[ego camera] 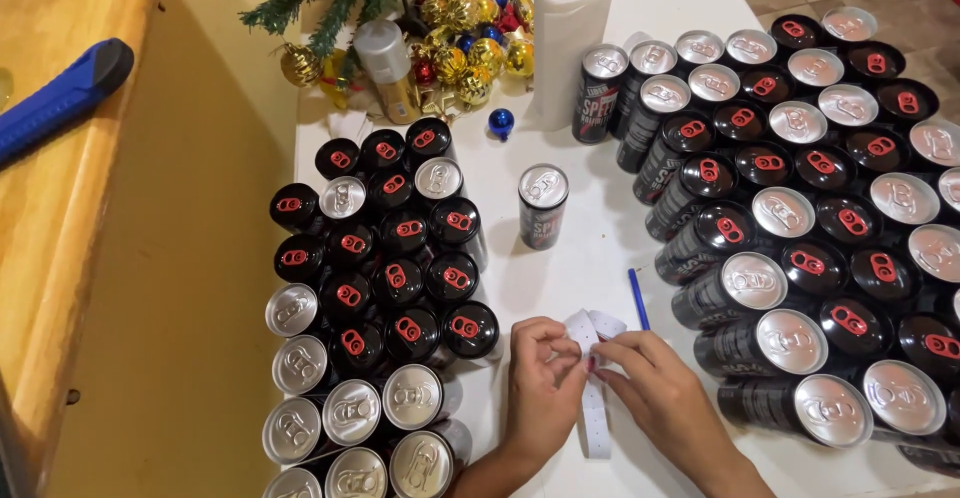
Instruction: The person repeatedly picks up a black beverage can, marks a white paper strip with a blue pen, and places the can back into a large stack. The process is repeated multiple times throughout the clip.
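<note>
— Both hands pinch one thing: the left hand (541, 371) and the right hand (655, 386) each have their fingertips closed on a white strip of stickers (594, 398). That is the grip, tight on the paper from two sides.

— Where is the strip?

— Near the front edge of the tabletop (590, 248), in the bare lane between two crowds of cans. It hangs down from the fingers and lies flat on the white top.

— What are they doing with it?

— I think they are peeling one sticker off the top end. It looks like a start, not an end. Small, careful fingers are needed so the paper does not rip.

— What is close by?

— A blue pen (638, 298) lies just beside the right hand. One single can (542, 206) stands alone farther back in the lane. The left group of cans (380, 308) and the right group of cans (810, 228) fill the sides. A paper towel roll (570, 38) and shiny tree balls (470, 28) sit at the back edge.
</note>
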